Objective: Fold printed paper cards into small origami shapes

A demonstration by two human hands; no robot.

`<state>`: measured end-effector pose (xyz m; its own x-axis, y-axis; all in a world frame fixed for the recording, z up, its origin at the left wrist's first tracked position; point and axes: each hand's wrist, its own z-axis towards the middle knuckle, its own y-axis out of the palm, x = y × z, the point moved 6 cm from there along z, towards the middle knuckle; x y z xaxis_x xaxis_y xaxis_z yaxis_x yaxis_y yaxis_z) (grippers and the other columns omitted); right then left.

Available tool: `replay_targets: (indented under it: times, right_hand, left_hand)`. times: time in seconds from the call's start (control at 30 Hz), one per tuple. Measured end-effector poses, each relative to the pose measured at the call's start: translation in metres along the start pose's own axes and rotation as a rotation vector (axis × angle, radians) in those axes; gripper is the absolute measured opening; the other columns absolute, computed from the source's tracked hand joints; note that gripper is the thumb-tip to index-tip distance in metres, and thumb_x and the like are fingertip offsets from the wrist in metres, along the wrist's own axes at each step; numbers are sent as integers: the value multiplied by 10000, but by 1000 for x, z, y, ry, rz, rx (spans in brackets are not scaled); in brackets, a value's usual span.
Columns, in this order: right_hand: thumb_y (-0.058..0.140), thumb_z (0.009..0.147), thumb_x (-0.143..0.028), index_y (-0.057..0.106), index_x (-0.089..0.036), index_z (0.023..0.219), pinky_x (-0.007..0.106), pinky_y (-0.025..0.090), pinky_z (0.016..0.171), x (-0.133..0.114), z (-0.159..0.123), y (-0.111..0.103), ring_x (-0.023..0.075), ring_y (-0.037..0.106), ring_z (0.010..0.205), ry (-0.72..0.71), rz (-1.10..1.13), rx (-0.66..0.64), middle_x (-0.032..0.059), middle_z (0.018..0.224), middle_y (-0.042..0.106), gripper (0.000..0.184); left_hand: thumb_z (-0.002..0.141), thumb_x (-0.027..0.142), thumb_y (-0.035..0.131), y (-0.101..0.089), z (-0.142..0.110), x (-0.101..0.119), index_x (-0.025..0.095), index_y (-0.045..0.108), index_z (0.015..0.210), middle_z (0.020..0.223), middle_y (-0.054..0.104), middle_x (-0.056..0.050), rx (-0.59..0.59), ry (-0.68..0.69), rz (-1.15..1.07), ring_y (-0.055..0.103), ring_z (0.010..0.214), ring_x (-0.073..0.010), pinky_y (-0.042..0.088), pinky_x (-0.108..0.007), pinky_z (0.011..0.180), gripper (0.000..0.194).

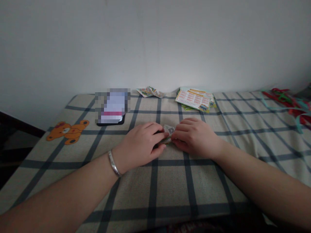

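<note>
Between my hands, low over the checked tablecloth, is a small folded piece of printed paper [169,130] with a square code on its upper face. My left hand [144,142], a silver bracelet at its wrist, grips the paper's left side between thumb and fingers. On the other side my right hand [194,137] has its fingers curled and pressed on the paper's right edge. Much of the paper is hidden by the fingers, so its full folded shape cannot be made out.
Toward the wall lie a crumpled folded paper [151,92] and a stack of printed sheets [194,98]. A phone [113,106], partly blurred out, stands left of them. An orange bear cutout [68,131] lies at the left edge; red and green ribbons [289,102] lie far right.
</note>
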<state>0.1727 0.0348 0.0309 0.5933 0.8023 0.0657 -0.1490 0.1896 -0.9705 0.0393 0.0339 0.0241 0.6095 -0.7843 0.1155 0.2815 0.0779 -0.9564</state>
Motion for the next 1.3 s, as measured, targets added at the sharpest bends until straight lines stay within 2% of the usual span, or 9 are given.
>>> replay_targets:
  times: [0.13,0.3,0.53,0.67,1.07,1.3]
  right_hand:
    - [541,899,-310,666,-204,928,333,375,746,5,-1,0,200,566,850,61,37,-24,46,925,664,167]
    - [519,921,-296,663,-208,885,322,364,719,6,-4,-1,182,553,813,39,29,-58,35,891,658,172]
    - [501,934,-281,637,-199,842,309,317,647,4,-3,-2,166,531,739,55,-21,-83,24,816,622,183]
    - [487,937,-263,638,-202,832,299,309,630,4,-2,-1,165,538,756,101,17,-92,22,816,618,194]
    - [527,905,-257,669,-191,871,279,342,655,15,3,3,168,573,790,292,140,-57,30,844,653,160]
    - [548,877,-224,667,-172,852,270,396,704,19,4,9,169,575,801,329,272,-13,44,842,654,133]
  left_hand:
    - [880,253,521,-1,0,-2,191,665,1066,1104,650,-63,29,30,28,573,1076,-241,480,-442,962,243]
    - [878,214,504,-4,-1,-1,164,676,922,1046,679,-67,60,48,37,601,1037,-228,479,-425,971,184]
    - [898,264,525,-3,1,-1,175,688,962,1033,681,-60,77,43,20,598,1042,-230,481,-428,959,196]
    - [923,268,513,-2,1,-4,188,701,895,968,673,-43,70,-4,-3,606,969,-205,500,-399,893,206]
    - [915,265,555,4,2,-9,166,653,823,913,675,-37,92,-55,-54,615,955,-198,502,-384,909,168]
    - [890,226,593,4,5,-11,155,645,804,883,669,-41,116,-74,-64,607,970,-209,502,-384,919,123]
